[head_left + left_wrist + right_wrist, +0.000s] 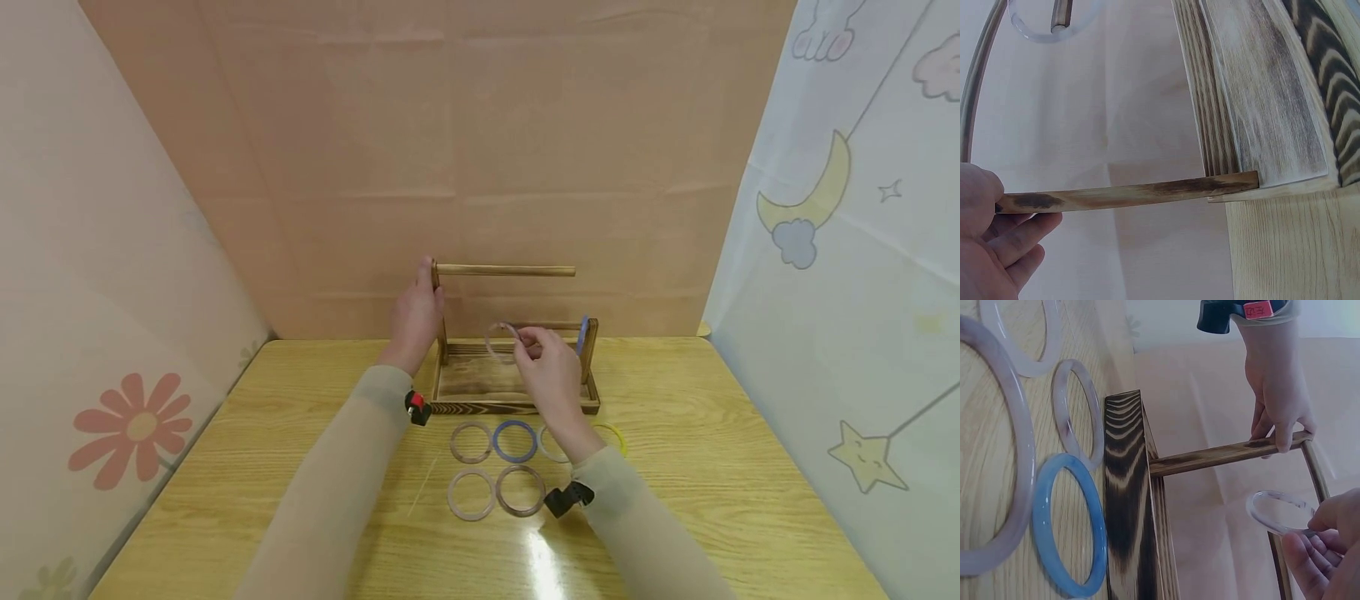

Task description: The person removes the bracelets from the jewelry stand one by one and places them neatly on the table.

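My left hand (416, 321) grips the top of the left post (1116, 195) of a dark-grained wooden bangle stand (517, 408). In the left wrist view the fingers curl beneath the post end. My right hand (551, 371) pinches a clear bangle with brownish marks (1259, 515) by its edge. That bangle is held up over the stand's tray, below the free end of the top rod (506, 270). A blue bangle (582, 333) hangs on the lower rod beside the short right post.
In front of the stand lie several bangles: a brownish one (453, 442), a blue one (496, 442), a pale pink one (451, 495), a darker brown one (499, 490) and a yellow one (622, 440), partly behind my right arm. A brown cloth (525, 125) hangs behind the table.
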Available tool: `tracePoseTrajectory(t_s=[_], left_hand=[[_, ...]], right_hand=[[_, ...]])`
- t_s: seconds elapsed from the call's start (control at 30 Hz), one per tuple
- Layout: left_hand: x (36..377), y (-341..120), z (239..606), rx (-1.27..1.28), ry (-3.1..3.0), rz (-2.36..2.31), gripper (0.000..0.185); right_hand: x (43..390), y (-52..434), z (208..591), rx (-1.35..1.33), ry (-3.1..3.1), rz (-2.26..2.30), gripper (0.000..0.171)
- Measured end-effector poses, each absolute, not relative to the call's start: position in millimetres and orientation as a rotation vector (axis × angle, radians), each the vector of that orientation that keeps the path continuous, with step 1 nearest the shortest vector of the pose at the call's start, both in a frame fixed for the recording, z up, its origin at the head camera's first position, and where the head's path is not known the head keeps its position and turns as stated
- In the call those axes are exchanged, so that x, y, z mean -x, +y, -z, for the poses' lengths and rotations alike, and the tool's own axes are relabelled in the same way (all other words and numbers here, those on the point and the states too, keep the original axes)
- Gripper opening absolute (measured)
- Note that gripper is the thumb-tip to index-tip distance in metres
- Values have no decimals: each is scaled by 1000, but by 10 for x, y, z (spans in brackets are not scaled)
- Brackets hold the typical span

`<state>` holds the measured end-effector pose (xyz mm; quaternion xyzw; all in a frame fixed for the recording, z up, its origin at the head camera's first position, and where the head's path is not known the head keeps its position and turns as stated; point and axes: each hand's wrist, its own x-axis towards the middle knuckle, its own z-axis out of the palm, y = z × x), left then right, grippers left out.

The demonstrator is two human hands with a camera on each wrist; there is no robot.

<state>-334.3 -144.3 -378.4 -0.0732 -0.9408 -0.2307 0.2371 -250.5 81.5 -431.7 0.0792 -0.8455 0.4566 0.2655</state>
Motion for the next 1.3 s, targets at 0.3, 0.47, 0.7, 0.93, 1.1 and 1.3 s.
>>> tracePoseTrajectory(t_s=[0.3,0.47,0.7,0.93,1.1,1.3], left_hand=[[3335,-1437,3778,215,-2569,641,58],[3339,-1427,3761,201,-2572,657,58],[3344,-1415,3750,188,-2578,664,58],[3345,-1414,3765,181,-2589,641,60],[3342,-1411,3771,186,-2587,643,60],[3332,-1408,3762,207,-2584,635,59]], right_hand=[[2347,965,4254,-217,-2315,-1261,15],[2300,1064,4245,-186,-2352,-1231,15],[2214,1199,4268,-182,-2368,-1222,16],[2137,1309,4288,-161,-2411,-1294,15],[2083,1394,4301,-121,-2447,-1422,16],[2038,1532,4365,-85,-2491,-1491,17]])
